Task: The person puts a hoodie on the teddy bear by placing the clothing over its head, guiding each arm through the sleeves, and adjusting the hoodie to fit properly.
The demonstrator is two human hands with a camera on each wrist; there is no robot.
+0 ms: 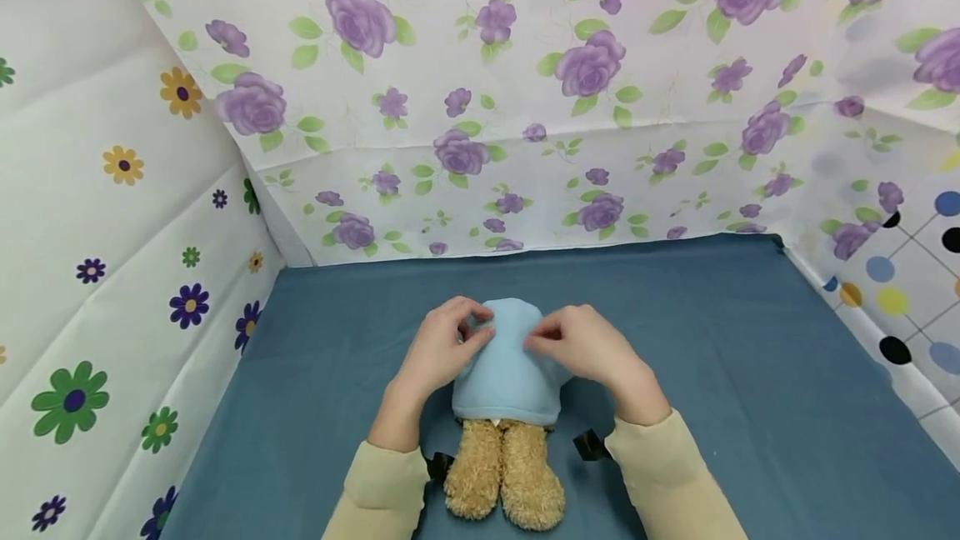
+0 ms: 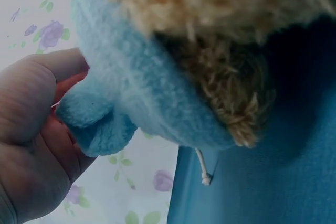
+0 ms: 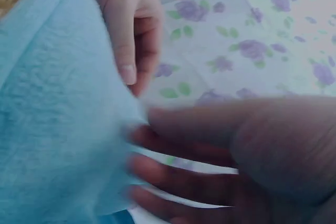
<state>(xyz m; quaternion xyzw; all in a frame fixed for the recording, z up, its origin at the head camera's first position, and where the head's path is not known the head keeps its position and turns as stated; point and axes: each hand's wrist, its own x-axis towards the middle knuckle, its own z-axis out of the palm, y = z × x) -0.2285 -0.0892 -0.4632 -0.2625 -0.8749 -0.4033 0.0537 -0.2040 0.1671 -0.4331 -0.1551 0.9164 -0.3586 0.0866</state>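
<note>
A plush toy with curly tan legs [image 1: 480, 469] lies on the blue cloth, a light blue fleece garment [image 1: 508, 373] over its upper part. My left hand [image 1: 442, 344] is at the garment's upper left, thumb and forefinger apart. In the left wrist view the left hand [image 2: 31, 140] has its fingers behind a small rounded blue flap [image 2: 97, 121], and a knotted white cord [image 2: 203, 169] hangs below the fleece. On the opposite side, my right hand [image 1: 585, 344] has its fingertips at the garment. Blurred in the right wrist view, the right hand [image 3: 226, 156] has nearly straight fingers at the fleece edge.
The dark blue cloth [image 1: 712, 340] covers the table around the toy. Behind it rises a white sheet with purple roses [image 1: 461, 152]. A daisy-print sheet [image 1: 112, 298] borders the left, and a dotted one [image 1: 922, 298] the right. Black straps [image 1: 591, 445] show near the wrists.
</note>
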